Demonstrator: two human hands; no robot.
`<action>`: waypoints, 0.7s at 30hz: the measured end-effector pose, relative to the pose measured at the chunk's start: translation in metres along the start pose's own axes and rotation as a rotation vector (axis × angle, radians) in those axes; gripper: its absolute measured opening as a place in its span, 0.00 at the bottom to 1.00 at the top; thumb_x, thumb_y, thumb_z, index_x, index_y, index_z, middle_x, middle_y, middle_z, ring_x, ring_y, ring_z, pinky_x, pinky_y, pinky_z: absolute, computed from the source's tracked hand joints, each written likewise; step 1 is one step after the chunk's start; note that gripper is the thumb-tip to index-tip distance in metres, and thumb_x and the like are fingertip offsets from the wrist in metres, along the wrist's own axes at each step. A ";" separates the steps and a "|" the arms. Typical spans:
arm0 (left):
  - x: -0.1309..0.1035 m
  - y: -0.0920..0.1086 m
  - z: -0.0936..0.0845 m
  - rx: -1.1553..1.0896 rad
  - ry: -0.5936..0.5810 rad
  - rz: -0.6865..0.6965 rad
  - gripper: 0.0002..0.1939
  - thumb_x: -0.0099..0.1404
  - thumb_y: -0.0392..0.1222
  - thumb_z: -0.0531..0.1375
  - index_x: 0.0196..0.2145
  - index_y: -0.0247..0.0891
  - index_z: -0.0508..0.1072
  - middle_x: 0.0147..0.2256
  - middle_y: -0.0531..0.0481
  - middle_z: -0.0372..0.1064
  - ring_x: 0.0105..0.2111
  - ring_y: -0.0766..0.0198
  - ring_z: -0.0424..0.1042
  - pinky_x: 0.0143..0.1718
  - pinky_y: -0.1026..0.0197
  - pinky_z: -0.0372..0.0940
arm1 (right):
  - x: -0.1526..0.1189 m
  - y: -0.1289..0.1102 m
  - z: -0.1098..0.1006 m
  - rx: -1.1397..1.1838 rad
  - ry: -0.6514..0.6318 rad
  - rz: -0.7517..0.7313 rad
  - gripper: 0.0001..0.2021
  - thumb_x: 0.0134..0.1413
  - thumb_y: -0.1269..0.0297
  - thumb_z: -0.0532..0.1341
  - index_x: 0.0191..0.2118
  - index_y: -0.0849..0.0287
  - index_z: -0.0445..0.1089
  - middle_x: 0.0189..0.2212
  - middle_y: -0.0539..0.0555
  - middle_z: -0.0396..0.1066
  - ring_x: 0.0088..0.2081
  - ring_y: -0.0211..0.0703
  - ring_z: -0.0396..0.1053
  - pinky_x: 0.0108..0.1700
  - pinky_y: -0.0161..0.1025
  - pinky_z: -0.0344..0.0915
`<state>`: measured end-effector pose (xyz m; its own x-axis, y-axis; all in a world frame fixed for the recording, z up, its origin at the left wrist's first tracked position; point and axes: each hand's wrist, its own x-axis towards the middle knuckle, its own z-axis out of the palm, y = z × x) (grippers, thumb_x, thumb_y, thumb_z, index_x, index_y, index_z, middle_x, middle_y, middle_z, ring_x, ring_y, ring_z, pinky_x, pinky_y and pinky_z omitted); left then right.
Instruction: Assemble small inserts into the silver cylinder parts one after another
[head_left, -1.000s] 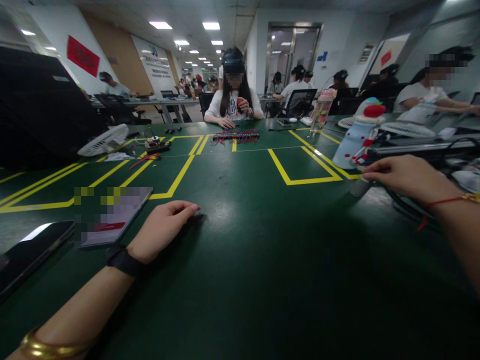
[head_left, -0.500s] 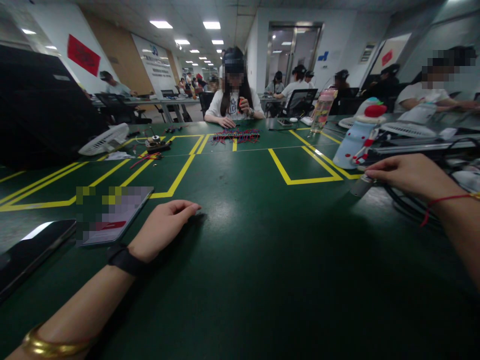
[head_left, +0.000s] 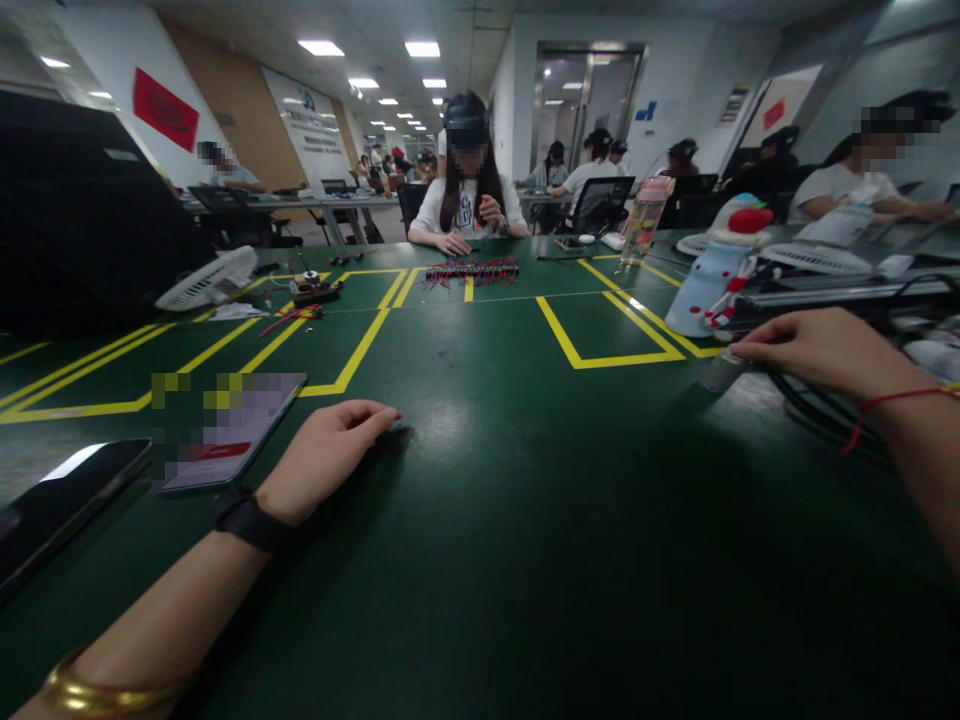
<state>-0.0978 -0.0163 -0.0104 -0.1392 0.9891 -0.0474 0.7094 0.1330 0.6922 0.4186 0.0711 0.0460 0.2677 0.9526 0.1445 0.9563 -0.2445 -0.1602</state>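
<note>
Very little has moved since a second ago: the wearer's right hand has shifted slightly outward, and less orange shows at the raised hand of a white-shirted co-worker seated opposite, at twelve o'clock. Directions run from the wearer's seat unless another starting point is named.

Between one and two o'clock, the right hand has its thumb and fingertips clamped on the upper end of a small, smooth, metallic-looking grey cylinder. The cylinder projects from the grip toward about eight o'clock, its long axis slanting down and inward from the fingertips. That area is dim, so whether its lower end touches the table cannot be told.

The right hand is by far the nearer one. Well apart, at eleven o'clock, the left hand rests low over the table, fingers curled and drawn together, with nothing showing between the tips.

A broad stretch of glossy dark-green tabletop spans the gap between the hands; its near edge is out of view. Room is tighter around the cylinder: measured from it, a pale-blue bottle with red trim stands near eleven o'clock, looped black cables lie at four, and a bright yellow tape outline begins toward ten. Just beside the left hand, at ten o'clock from the wearer, lies a flat, lavender-screened phone.
</note>
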 end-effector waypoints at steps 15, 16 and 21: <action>-0.003 0.002 0.001 -0.036 0.018 0.015 0.21 0.57 0.60 0.56 0.38 0.42 0.76 0.35 0.50 0.75 0.34 0.57 0.71 0.34 0.59 0.60 | -0.042 0.001 0.053 0.236 0.284 -0.124 0.31 0.37 0.50 0.66 0.48 0.61 0.65 0.44 0.59 0.69 0.36 0.45 0.69 0.39 0.40 0.62; -0.003 0.002 0.001 -0.060 0.018 0.006 0.21 0.57 0.59 0.57 0.38 0.42 0.76 0.35 0.50 0.75 0.34 0.57 0.70 0.34 0.59 0.60 | -0.045 0.001 0.059 0.225 0.325 -0.145 0.31 0.38 0.51 0.66 0.49 0.61 0.63 0.45 0.59 0.69 0.37 0.45 0.69 0.40 0.40 0.63; 0.000 0.000 0.003 -0.200 0.090 -0.006 0.20 0.56 0.57 0.58 0.38 0.40 0.77 0.38 0.49 0.74 0.32 0.60 0.67 0.32 0.61 0.60 | -0.061 -0.020 0.064 0.350 0.400 -0.250 0.25 0.44 0.57 0.64 0.49 0.62 0.63 0.44 0.61 0.68 0.38 0.44 0.70 0.41 0.40 0.66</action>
<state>-0.0957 -0.0162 -0.0126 -0.2110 0.9775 0.0062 0.5580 0.1152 0.8218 0.3758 0.0295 -0.0218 0.1278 0.8149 0.5654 0.9186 0.1177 -0.3773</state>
